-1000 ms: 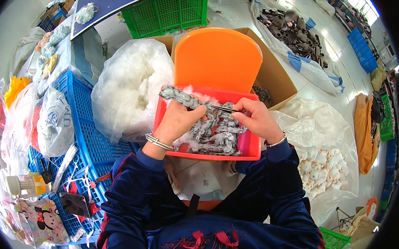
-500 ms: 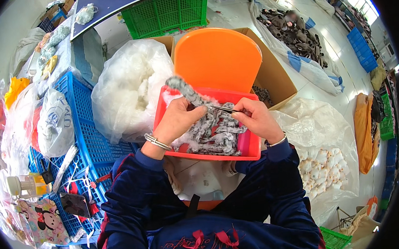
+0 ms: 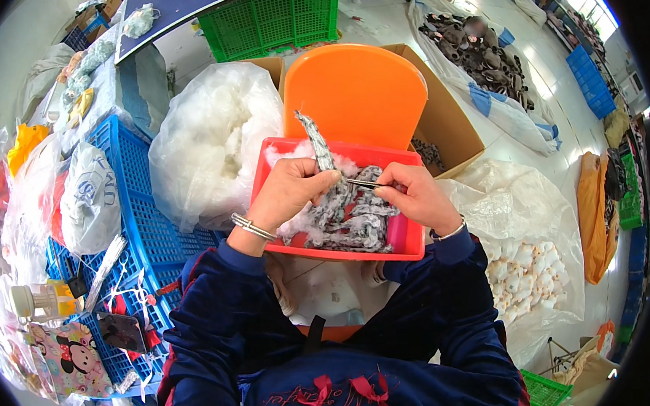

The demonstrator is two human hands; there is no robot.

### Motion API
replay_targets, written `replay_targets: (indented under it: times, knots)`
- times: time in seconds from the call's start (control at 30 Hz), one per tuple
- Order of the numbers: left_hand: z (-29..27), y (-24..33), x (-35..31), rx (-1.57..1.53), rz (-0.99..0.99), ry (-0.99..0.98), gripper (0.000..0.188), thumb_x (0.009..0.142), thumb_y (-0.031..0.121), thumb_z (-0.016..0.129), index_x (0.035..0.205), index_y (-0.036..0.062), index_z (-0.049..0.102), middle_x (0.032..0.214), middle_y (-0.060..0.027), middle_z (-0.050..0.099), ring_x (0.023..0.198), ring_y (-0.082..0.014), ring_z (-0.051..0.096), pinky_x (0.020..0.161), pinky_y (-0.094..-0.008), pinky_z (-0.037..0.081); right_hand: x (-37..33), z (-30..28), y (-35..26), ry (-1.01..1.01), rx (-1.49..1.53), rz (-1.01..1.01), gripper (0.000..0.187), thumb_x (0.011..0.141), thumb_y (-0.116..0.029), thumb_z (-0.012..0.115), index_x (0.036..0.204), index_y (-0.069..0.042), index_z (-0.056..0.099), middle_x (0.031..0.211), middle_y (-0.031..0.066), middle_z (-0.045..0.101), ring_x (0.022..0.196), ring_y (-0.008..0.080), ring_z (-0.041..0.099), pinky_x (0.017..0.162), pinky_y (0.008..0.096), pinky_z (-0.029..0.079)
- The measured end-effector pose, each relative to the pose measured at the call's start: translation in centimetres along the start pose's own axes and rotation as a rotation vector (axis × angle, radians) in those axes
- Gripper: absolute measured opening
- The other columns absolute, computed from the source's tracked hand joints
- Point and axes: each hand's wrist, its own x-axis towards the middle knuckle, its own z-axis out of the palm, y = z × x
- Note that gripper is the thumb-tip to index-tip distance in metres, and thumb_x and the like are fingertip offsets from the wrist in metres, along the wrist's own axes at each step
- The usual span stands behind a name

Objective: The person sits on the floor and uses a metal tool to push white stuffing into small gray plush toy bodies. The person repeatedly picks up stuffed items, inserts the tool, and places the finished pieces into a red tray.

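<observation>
Left hand (image 3: 291, 196) is pinching grey plush strip (image 3: 318, 144); right hand (image 3: 417, 196) is holding tweezer-like metal tool (image 3: 360, 183) in closed pinch, both hovering over red bin (image 3: 413, 239).

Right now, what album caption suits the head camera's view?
Left hand pinching a fuzzy grey fabric strip, right hand holding a slim dark metal tool, above a red rectangular plastic bin.

Shiny, pale tiled floor (image 3: 573, 131). Red bin (image 3: 414, 243) close against an orange chair (image 3: 358, 86) back, seat hidden. On the floor, a brown box (image 3: 453, 133), a green crate (image 3: 272, 20) partly under a blue table (image 3: 179, 4), and to the right, a clear sheet (image 3: 519, 191) with white bits (image 3: 526, 282). Farther, a white sheet (image 3: 476, 99) with dark bits (image 3: 493, 56). On the table, a white tuft (image 3: 141, 21). On a blue crate (image 3: 140, 175) at the left, a phone (image 3: 122, 333) and a white bag (image 3: 90, 206).
</observation>
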Motion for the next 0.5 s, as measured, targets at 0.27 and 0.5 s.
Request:
replay_targets:
  times: [0.27, 0.5]
  knots:
    - [1.2, 0.2, -0.4, -0.11, 0.079, 0.061, 0.024, 0.09, 0.02, 0.068, 0.081, -0.0014, 0.07, 0.068, -0.0019, 0.064, 0.063, -0.0063, 0.059, 0.058, -0.0209, 0.047, 0.2, 2.5, 2.1, 0.043, 0.299, 0.058, 0.01, 0.092, -0.008, 0.064, 0.087, -0.002, 0.057, 0.073, -0.0057, 0.051, 0.065, 0.0018, 0.044, 0.057, 0.0207, 0.037]
    - [2.3, 0.0, -1.0, -0.127, 0.072, 0.012, 0.024, 0.091, 0.02, 0.067, 0.102, -0.0001, 0.072, 0.076, -0.0026, 0.065, 0.066, -0.0058, 0.059, 0.062, -0.0207, 0.048, 1.3, 4.2, 0.3, 0.087, 0.381, 0.051, 0.01, 0.091, -0.008, 0.065, 0.089, -0.001, 0.058, 0.076, -0.0039, 0.055, 0.067, 0.0017, 0.047, 0.059, 0.0189, 0.039]
